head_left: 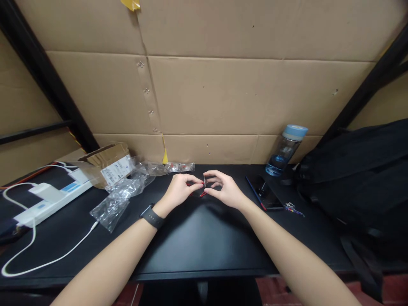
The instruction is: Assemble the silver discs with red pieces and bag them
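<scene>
Black, smooth tabletop (pixel 204 250) spreads below a brown cardboard wall (pixel 204 95) in the head view, the only one. Near the table's middle, between both hands, is a small thin object with red parts (pixel 203 194), seen nearly edge-on and too hidden by fingers to identify. The left hand (pixel 183 187), above a dark wristwatch (pixel 152 216), pinches it between thumb and forefinger. The right hand (pixel 225 190) is curved round its other side, thumb and fingertips seemingly gripping it, the remaining fingers loosely bent.

As far as can be judged, the handling is under way: the object is out in the hands and not yet set down. Whether any part of it is finished, or what remains, cannot be told.

To the left, crumpled clear plastic bags (pixel 123 191) lie beside an open brown cardboard box (pixel 106 154). Its white printed label (pixel 116 169) carries a barcode, lines of print and a dark mark like handwriting, all too small to read. No brand is legible on the clear bottle with a light-blue lid (pixel 282 155) or the black phone-like slab (pixel 270 199) at right.
</scene>
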Tool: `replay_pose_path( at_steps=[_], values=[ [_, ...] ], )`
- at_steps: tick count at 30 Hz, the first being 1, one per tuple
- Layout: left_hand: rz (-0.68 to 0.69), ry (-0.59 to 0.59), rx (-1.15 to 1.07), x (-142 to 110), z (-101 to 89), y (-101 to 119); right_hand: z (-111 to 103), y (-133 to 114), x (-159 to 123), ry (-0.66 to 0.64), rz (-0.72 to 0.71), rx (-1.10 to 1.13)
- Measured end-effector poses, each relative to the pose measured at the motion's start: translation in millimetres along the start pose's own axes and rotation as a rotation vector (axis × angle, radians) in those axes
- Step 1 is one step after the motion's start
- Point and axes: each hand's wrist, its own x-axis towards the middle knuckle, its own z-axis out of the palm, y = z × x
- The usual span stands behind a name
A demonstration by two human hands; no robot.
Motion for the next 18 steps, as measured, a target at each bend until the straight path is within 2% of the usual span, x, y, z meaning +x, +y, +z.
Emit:
replay_pose_path(
  at_steps=[4, 9, 18],
  values=[
    [0.103, -0.017, 0.189, -0.2, 0.4, 5.4, 2.3, -3.7, 0.0, 0.007, -0.022, -0.005],
    [0.161, 0.007, 0.430, -2.8, 4.3, 8.3, 4.4, -4.7, -0.5, 0.025, -0.026, -0.009],
    [0.155, 0.050, 0.427, -3.4, 9.1, 3.0, 7.7, -5.9, -1.2, -0.015, -0.012, 0.073]
  ],
)
